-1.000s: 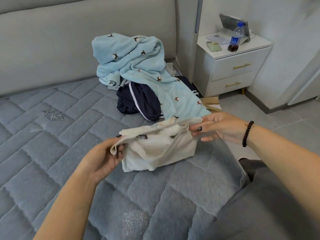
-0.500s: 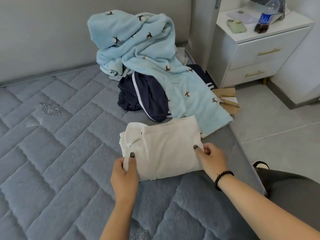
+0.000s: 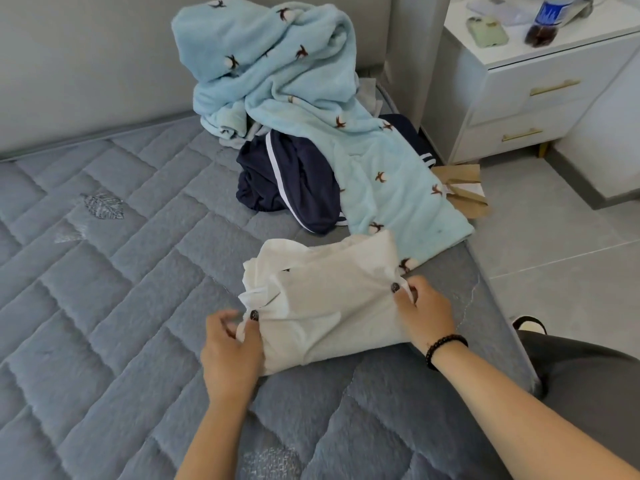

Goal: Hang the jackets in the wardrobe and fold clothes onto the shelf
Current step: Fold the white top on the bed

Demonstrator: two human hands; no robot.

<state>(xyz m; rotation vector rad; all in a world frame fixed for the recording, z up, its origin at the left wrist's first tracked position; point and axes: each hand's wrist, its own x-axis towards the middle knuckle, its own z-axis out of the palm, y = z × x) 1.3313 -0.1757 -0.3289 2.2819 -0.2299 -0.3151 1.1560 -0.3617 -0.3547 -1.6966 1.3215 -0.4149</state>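
A folded white garment [image 3: 329, 303] lies on the grey quilted mattress [image 3: 121, 306] near its right edge. My left hand [image 3: 232, 351] pinches the garment's left edge between thumb and fingers. My right hand [image 3: 422, 310], with a dark bead bracelet at the wrist, pinches its right edge. Behind it lies a heap: a light blue fleece garment [image 3: 287, 81] with small brown marks, draped over a navy garment [image 3: 294, 181] with white stripes.
A white nightstand [image 3: 540, 98] with gold handles stands on the right, carrying a phone [image 3: 486, 31] and a dark drink bottle [image 3: 545, 19]. Brown paper [image 3: 465, 188] lies on the tiled floor beside the bed. A padded grey headboard [image 3: 86, 64] is behind.
The white garment came down from mid-air onto the mattress, folded flat. Both hands moved to its side edges and now pinch them. The view tilted downward.
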